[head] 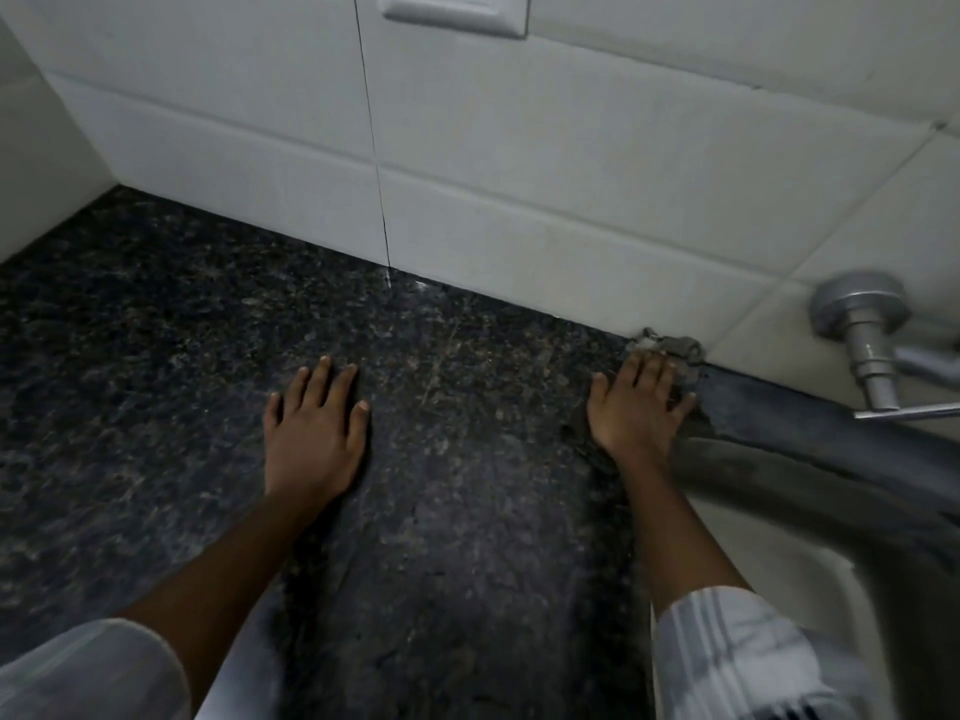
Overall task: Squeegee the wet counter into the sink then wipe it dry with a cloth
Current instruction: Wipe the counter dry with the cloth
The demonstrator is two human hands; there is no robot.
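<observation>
Resting palm-down on the dark speckled tabletop [441, 459], both hands lie flat with fingers spread, grasping nothing. Left hand [314, 433] sits mid-surface; bare stone runs wide to its left and ahead of it up to the white tiled wall [519, 174]. Right hand [636, 407] lies at the stone's right edge, fingertips [675, 405] reaching a chipped grey patch [670, 345] where stone meets wall. Just right of that hand the surface drops into the sink [805, 459], its grey rim curving away. A metal tap [872, 350] juts from the wall beyond the sink. Between the hands, a clear strip of stone. Striped sleeve [737, 662] on the right forearm.
</observation>
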